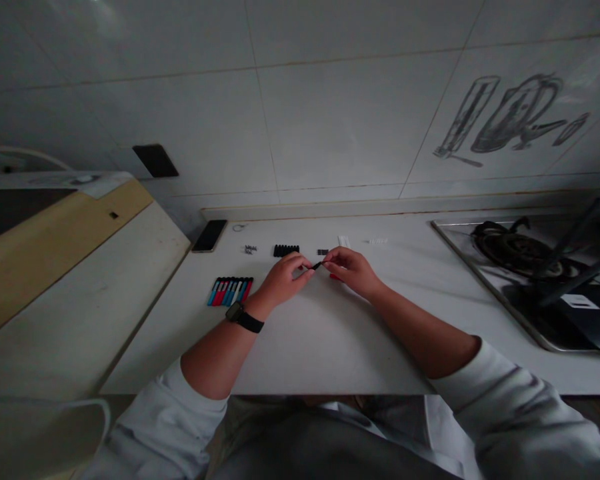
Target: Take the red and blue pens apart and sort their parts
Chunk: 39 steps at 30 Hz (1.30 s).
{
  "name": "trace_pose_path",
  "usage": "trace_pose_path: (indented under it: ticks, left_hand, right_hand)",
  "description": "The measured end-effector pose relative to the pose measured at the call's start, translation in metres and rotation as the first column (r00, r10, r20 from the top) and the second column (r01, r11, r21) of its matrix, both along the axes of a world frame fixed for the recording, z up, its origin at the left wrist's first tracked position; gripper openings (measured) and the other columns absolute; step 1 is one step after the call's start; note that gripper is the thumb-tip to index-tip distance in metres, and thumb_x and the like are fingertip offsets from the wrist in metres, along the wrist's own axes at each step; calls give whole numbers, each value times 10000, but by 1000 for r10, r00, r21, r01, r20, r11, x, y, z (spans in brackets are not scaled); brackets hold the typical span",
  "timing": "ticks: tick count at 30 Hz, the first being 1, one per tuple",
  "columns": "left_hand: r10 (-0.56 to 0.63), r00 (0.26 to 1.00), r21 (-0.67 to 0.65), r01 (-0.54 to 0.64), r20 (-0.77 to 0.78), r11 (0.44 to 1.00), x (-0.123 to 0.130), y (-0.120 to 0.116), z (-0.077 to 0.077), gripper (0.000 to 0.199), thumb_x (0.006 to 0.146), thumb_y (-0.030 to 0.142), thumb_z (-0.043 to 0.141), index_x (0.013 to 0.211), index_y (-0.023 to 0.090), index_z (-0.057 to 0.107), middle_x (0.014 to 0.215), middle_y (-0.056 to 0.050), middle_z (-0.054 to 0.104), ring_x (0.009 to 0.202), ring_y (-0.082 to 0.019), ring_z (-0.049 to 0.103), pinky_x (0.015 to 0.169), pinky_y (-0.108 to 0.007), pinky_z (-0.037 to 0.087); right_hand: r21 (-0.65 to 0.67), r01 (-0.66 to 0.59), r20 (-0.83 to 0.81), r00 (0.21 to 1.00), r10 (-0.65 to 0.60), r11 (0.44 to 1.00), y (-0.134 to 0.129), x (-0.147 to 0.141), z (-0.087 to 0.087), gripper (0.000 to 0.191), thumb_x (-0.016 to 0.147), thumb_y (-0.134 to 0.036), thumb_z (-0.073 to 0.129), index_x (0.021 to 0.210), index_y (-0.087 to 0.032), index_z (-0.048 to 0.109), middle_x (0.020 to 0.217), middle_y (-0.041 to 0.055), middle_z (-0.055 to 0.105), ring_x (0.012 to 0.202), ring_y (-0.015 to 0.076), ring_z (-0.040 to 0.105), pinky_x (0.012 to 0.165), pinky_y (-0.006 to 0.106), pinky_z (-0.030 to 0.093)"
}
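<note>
My left hand [286,279], with a black watch on its wrist, is closed in a pinch on one end of a small dark pen-like part [317,265]. At the part's other end the fingertips of my right hand [353,268] are also pinched together. A red piece [336,277] shows partly from beneath my right hand; whether that hand holds it I cannot tell. Left of my left hand lies a row of blue, red and white pens [230,291] with black ends. Just beyond the hands are several black cylindrical pieces [287,251] and a small group of dark parts [323,252].
Small metallic pieces [250,249], thin white sticks [344,241] and clear little parts [377,241] lie along the back of the white counter [330,347]. A phone [210,236] lies at the back left. A gas stove [520,253] is on the right, a cabinet [95,267] on the left.
</note>
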<state>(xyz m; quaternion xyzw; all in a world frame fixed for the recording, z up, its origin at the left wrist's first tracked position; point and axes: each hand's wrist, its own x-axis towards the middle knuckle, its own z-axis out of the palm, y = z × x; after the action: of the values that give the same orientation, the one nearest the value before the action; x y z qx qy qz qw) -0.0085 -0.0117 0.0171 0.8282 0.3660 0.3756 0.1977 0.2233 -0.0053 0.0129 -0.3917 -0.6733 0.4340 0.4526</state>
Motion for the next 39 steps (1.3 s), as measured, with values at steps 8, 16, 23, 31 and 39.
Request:
trace_pose_path:
  ticks: [8,16,23,31,39]
  left_hand:
    - [3,1000,-13,-3,17,1000,0,1,-1,80,989,248,619,947,195,663,968,-46,661,951,-185,640,873,-334,509]
    - [-39,999,-27,39,-8,999,2,-3,4,45,959,225,662,926,195,663,973,-42,668,948,-183,639,884,-335,512]
    - [-23,1000,-32,23,3,999,1,1,-2,38,933,221,701,963,202,688,1000,-53,725,984,-206,681,925,-374,539]
    - [127,992,32,-126,-29,992,-5,3,-6,112,952,282,712,1039,212,717,1046,-58,759,1001,-210,702,933,-399,559]
    - [99,989,51,-94,-105,994,-3,3,-7,86,959,276,703,1015,212,714,1018,-54,762,981,-219,689,912,-408,552]
  right_hand:
    - [11,-6,19,1000,6,1000,2,1,-1,308,874,-501,713,948,-205,674,848,21,689,711,136,623,618,253,526]
    - [278,13,173,983,-64,960,-3,0,-1,202,923,-386,676,978,-218,772,968,69,780,919,206,732,888,360,572]
    - [391,-80,295,954,-43,917,-2,8,8,260,968,-388,652,1157,-262,777,1088,67,788,990,216,737,925,362,572]
    - [351,279,621,645,-445,894,47,80,-2,291,946,-220,590,1147,-210,800,1116,92,788,923,224,731,888,356,563]
    - [347,79,800,495,-339,934,51,85,-11,274,924,-171,616,1070,-235,838,1151,94,768,1016,240,717,949,339,529]
